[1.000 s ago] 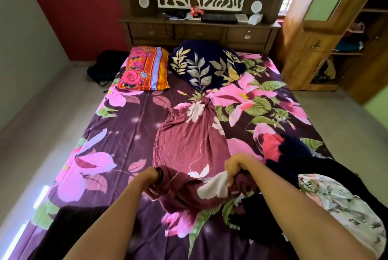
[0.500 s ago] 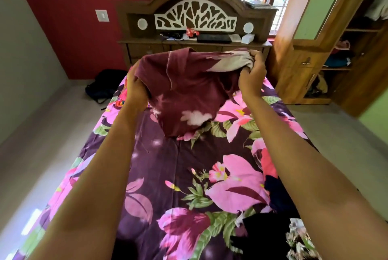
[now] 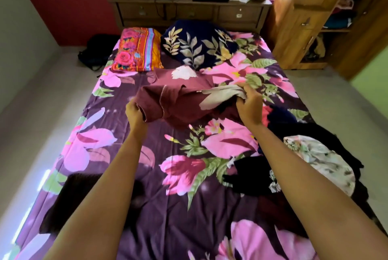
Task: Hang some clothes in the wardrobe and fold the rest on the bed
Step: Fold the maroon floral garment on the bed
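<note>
Gripping a maroon cloth garment with white flower prints (image 3: 182, 106), both hands hold it bunched over the middle of the bed with the purple floral sheet (image 3: 168, 217). The left hand (image 3: 135, 112) curls round its left edge, and the right hand (image 3: 249, 106) clutches a pale fold on its right side. The garment's far part lies on the sheet just before a navy leaf-patterned pillow (image 3: 195, 45). A heap of dark clothes (image 3: 249, 175) lies along the bed's right edge. A wooden wardrobe (image 3: 298, 28) stands beyond the far right corner.
</note>
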### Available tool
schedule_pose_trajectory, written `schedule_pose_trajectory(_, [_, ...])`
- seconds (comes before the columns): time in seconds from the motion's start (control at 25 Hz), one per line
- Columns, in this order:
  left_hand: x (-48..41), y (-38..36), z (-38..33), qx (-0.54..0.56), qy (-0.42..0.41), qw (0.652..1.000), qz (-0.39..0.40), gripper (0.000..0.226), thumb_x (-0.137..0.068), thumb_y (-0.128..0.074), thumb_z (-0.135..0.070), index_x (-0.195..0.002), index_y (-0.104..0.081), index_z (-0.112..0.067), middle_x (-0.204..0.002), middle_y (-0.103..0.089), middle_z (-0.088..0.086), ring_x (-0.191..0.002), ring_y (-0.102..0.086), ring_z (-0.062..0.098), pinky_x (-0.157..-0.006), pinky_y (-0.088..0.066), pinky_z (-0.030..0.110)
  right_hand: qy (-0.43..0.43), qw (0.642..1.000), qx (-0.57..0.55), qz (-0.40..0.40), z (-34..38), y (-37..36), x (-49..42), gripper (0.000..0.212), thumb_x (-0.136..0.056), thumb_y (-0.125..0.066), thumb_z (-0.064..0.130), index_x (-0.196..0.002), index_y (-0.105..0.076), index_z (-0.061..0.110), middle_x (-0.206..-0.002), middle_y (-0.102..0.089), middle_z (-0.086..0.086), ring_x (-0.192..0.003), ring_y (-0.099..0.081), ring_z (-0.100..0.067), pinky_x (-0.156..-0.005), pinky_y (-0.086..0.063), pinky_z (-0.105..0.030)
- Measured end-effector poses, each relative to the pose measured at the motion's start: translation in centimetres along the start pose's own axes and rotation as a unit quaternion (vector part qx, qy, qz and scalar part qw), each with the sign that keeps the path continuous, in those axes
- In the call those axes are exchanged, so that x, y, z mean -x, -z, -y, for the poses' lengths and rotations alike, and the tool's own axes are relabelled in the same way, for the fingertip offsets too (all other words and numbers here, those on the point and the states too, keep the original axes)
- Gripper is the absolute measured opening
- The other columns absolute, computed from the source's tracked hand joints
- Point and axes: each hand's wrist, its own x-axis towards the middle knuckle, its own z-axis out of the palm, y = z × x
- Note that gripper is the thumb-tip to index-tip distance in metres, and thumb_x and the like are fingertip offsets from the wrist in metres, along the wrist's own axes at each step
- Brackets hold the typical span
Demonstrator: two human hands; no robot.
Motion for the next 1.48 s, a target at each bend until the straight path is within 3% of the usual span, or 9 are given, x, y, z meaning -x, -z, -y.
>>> schedule_pose_trajectory(0.12, [2.4, 3.1, 4.3, -0.15, -0.09, 0.983, -0.051, 0.019, -0.093, -0.04, -0.001, -0.078, -0.047, -0.01, -0.073, -0.049, -0.004, -0.069, -0.046, 0.009, -0.062, -0.037, 0.013, -0.066, 0.969, 0.04, 0.235, -2.0, 1.5, 3.3, 0.014, -0.075, -0.059, -0.003, -0.083, -0.071, -0.005, -0.071, -0.067, -0.021, -0.066, -0.06, -0.027, -0.064, -0.044, -0.034])
schedule_pose_trajectory(0.24, [3.6, 5.7, 9.6, -0.299, -0.132, 0.944, 0.055, 0.035, -0.081, -0.041, -0.009, -0.097, -0.064, 0.011, -0.103, -0.06, 0.026, -0.099, -0.056, 0.033, -0.083, -0.037, 0.023, -0.093, 0.861, 0.104, 0.49, -3.5, 1.9, 6.5, 0.015, -0.075, -0.063, -0.001, -0.061, -0.058, -0.003, -0.051, -0.044, -0.009, -0.051, -0.038, -0.018, -0.055, -0.028, -0.032])
schedule_pose_trajectory(0.48, [5.7, 9.4, 15.7, -0.467, 0.025, 0.86, 0.204, 0.042, -0.086, -0.042, -0.015, -0.111, -0.058, 0.015, -0.113, -0.06, 0.034, -0.111, -0.055, 0.046, -0.09, -0.042, 0.045, -0.137, 0.732, 0.096, 0.66, -4.7, 1.1, 11.7, 0.017, -0.087, -0.06, 0.011, -0.094, -0.065, -0.005, -0.095, -0.065, -0.019, -0.083, -0.056, -0.029, -0.08, -0.045, -0.04])
schedule_pose_trajectory(0.64, [7.1, 11.0, 18.2, -0.508, 0.124, 0.79, 0.321, 0.024, -0.093, -0.046, -0.008, -0.102, -0.061, 0.008, -0.105, -0.062, 0.027, -0.102, -0.059, 0.036, -0.085, -0.043, 0.04, -0.228, 0.615, 0.133, 0.743, -4.5, 1.1, 15.5, 0.011, -0.091, -0.057, 0.014, -0.096, -0.064, 0.008, -0.096, -0.06, -0.011, -0.079, -0.053, -0.021, -0.07, -0.045, -0.03])
schedule_pose_trajectory(0.72, [8.4, 11.4, 18.9, -0.411, 0.269, 0.78, 0.388, 0.025, -0.091, -0.054, -0.025, -0.095, -0.06, -0.001, -0.091, -0.063, 0.017, -0.084, -0.06, 0.025, -0.077, -0.049, 0.036, -0.285, 0.525, 0.171, 0.783, -4.3, 0.6, 17.6, 0.025, -0.091, -0.058, 0.016, -0.112, -0.063, 0.003, -0.097, -0.06, -0.012, -0.069, -0.056, -0.021, -0.06, -0.049, -0.027])
schedule_pose_trajectory(0.88, [9.0, 12.0, 20.0, -0.41, 0.504, 0.626, 0.432, 0.039, -0.095, -0.052, -0.037, -0.116, -0.058, -0.005, -0.104, -0.067, 0.012, -0.088, -0.066, 0.022, -0.083, -0.053, 0.034, -0.334, 0.32, 0.187, 0.867, -4.0, -1.3, 20.2, 0.038, -0.095, -0.054, 0.018, -0.127, -0.054, -0.003, -0.088, -0.062, -0.01, -0.072, -0.059, -0.02, -0.063, -0.052, -0.027])
schedule_pose_trajectory(1.12, [6.4, 10.6, 20.4, -0.341, 0.458, 0.716, 0.401, 0.024, -0.097, -0.05, -0.028, -0.114, -0.058, -0.014, -0.102, -0.067, 0.003, -0.091, -0.064, 0.016, -0.082, -0.052, 0.028, -0.327, 0.349, 0.176, 0.861, -4.9, -4.7, 18.6, 0.017, -0.095, -0.055, 0.018, -0.085, -0.063, 0.008, -0.076, -0.065, -0.004, -0.065, -0.06, -0.017, -0.062, -0.051, -0.027])
schedule_pose_trajectory(1.32, [1.8, 8.0, 19.4, -0.31, 0.44, 0.743, 0.399, 0.015, -0.097, -0.048, -0.014, -0.107, -0.059, -0.012, -0.099, -0.065, 0.003, -0.08, -0.066, 0.011, -0.07, -0.055, 0.021, -0.227, 0.397, 0.204, 0.866, -6.5, -8.0, 14.8, 0.04, -0.088, -0.066, 0.021, -0.121, -0.06, -0.002, -0.117, -0.061, -0.011, -0.09, -0.055, -0.022, -0.072, -0.048, -0.03])
schedule_pose_trajectory(1.48, [-6.2, 3.8, 18.0, -0.328, 0.24, 0.847, 0.341, 0.023, -0.095, -0.046, 0.001, -0.116, -0.055, -0.003, -0.098, -0.058, 0.007, -0.094, -0.05, 0.019, -0.061, -0.046, 0.01, -0.123, 0.461, 0.276, 0.834, -10.1, -12.9, 7.6, 0.042, -0.083, -0.07, 0.021, -0.119, -0.062, 0.0, -0.124, -0.06, -0.013, -0.098, -0.057, -0.023, -0.087, -0.046, -0.031])
